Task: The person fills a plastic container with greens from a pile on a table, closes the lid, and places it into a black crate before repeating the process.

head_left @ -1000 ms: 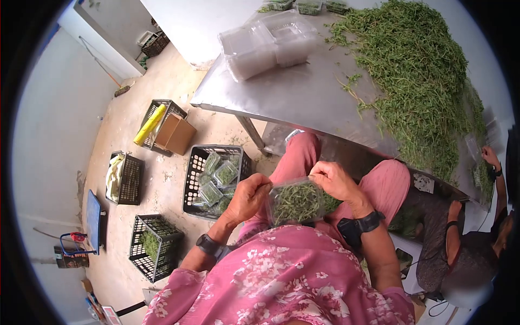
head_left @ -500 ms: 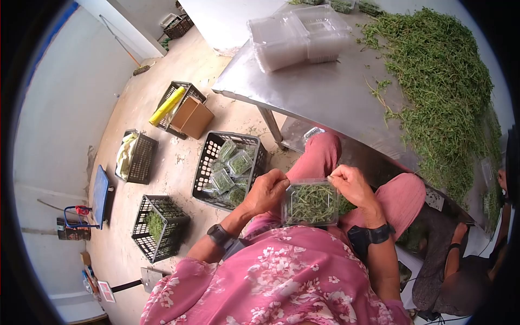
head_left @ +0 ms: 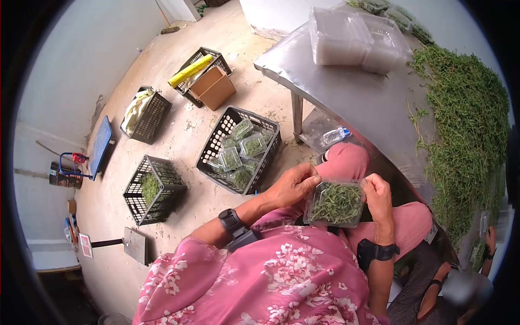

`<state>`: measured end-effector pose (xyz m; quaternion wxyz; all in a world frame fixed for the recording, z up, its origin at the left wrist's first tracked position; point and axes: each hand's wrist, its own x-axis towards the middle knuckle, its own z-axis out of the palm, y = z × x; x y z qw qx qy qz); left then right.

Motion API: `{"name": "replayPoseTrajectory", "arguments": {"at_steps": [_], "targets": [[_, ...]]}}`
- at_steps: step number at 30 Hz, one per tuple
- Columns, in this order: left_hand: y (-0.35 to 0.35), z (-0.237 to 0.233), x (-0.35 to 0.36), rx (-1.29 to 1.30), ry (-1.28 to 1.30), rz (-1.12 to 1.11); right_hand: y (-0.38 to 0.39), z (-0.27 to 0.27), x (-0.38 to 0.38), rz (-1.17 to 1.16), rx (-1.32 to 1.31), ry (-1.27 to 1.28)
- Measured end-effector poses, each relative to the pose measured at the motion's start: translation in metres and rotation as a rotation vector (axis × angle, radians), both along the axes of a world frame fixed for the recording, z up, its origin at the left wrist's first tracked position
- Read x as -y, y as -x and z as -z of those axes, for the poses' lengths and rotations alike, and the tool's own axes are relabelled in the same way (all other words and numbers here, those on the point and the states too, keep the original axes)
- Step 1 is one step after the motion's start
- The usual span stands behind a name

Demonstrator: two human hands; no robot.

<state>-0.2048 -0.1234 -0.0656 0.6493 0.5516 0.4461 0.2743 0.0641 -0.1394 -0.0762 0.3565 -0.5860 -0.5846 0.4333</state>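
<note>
Head camera shows us a black crate holding packed boxes, then our left hand, fingers pinching the upper left corner of a clear box of greens above our lap. Our right hand grips its upper right corner; beyond, a leafy heap covers part of the metal table.

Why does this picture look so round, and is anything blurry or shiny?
Head view: probably a wide lens, given the black, curved corners; same view, the metal table has a pale sheen, the co-worker's head is blurred, the held container fairly sharp.
</note>
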Motion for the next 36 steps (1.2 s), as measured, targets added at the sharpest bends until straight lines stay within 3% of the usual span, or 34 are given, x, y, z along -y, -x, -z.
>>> {"name": "replayPoseTrajectory", "arguments": {"at_steps": [4,7,12,16,20,22,26,28,30,36], "targets": [[0.005,0.011,0.004,-0.018,-0.088,0.007,0.002,0.003,0.0,0.061,-0.234,0.074],[0.029,0.007,-0.006,0.099,0.022,-0.082,0.007,0.005,-0.003,0.133,-0.427,0.123],[0.133,0.023,-0.035,-0.014,-0.206,-0.584,-0.002,0.017,-0.006,0.182,-0.424,0.154],[0.215,0.091,-0.032,-0.166,-0.245,-0.939,0.004,0.022,-0.007,0.136,-0.325,0.206],[0.268,0.189,0.01,-0.449,-0.004,-1.095,0.011,0.025,-0.008,0.116,-0.198,0.274],[0.271,0.221,0.038,-0.599,0.126,-1.096,0.012,0.027,-0.008,0.114,-0.162,0.301],[0.267,0.256,0.076,-0.816,0.526,-0.884,0.011,0.032,-0.008,0.113,-0.124,0.329],[0.281,0.296,0.085,-0.889,0.539,-0.781,0.013,0.034,-0.008,0.112,-0.105,0.341],[0.271,0.28,0.075,-0.922,0.631,-0.784,0.015,0.035,-0.009,0.114,-0.084,0.357],[0.298,0.303,0.042,-0.392,0.677,-1.199,0.017,0.038,-0.009,0.113,-0.059,0.401]]}}
